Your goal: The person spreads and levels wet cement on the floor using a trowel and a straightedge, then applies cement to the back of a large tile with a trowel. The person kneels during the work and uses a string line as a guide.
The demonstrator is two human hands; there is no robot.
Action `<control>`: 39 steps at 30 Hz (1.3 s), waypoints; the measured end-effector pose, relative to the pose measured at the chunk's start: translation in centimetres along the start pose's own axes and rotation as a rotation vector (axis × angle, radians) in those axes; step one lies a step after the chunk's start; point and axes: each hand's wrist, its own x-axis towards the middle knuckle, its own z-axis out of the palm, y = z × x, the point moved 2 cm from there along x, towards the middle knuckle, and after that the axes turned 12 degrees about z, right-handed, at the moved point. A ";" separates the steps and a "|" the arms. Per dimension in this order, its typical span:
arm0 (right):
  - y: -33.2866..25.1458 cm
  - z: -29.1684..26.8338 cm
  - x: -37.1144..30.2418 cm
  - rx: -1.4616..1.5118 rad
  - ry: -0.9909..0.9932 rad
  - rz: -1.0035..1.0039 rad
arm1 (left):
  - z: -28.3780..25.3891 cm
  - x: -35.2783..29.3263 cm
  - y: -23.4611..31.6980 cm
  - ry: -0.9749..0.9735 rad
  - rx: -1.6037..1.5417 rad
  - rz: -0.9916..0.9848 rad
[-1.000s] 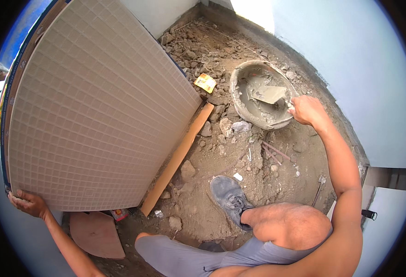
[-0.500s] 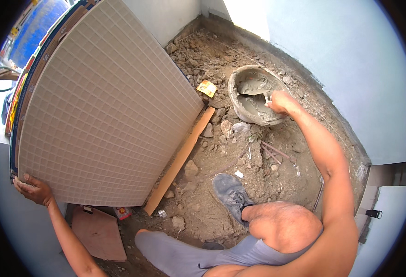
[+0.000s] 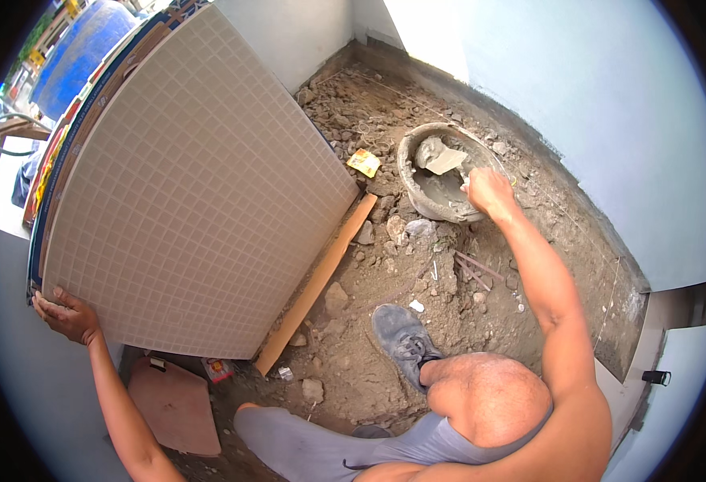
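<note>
At the lower corner of a large beige tile with a grid pattern, my left hand grips the edge, thumb on the patterned face. The tile stands tilted on the left, at the front of a stack. My right hand is closed round the handle of a trowel, reaching over the rim of a round bucket. The trowel's blade is inside the bucket above wet grey mortar, with a lump of mortar by its far left end. Most of the handle is hidden by my fingers.
Rubble and stones cover the dirt floor. A cardboard strip runs along the tile's lower edge. A yellow wrapper lies left of the bucket, thin sticks in front. A taut string crosses near the pale right wall.
The trowel blade has turned and come up out of the mortar, showing a pale face. My right hand has shifted slightly. My left hand stays on the tile's corner.
</note>
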 end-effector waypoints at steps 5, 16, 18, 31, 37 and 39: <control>0.3 1.2 -1.9 0.109 0.051 0.061 | -0.1 -0.2 -0.1 0.014 -0.001 0.003; 3.8 1.9 -3.2 0.514 0.409 0.024 | -0.6 0.1 0.4 0.031 -0.004 0.008; 2.7 0.3 -2.8 0.510 0.410 0.035 | -0.4 -0.8 -0.9 -0.006 0.011 0.007; -14.0 -1.1 -9.2 0.562 0.194 -0.795 | -9.4 0.4 -2.0 -0.479 -0.539 -0.554; -26.2 -4.2 -15.5 0.601 -0.046 -1.142 | -18.2 -18.8 9.4 -0.756 -0.658 -1.049; -29.5 -5.3 -17.1 0.590 -0.109 -1.243 | -21.5 -23.7 13.0 -1.309 -0.938 -0.912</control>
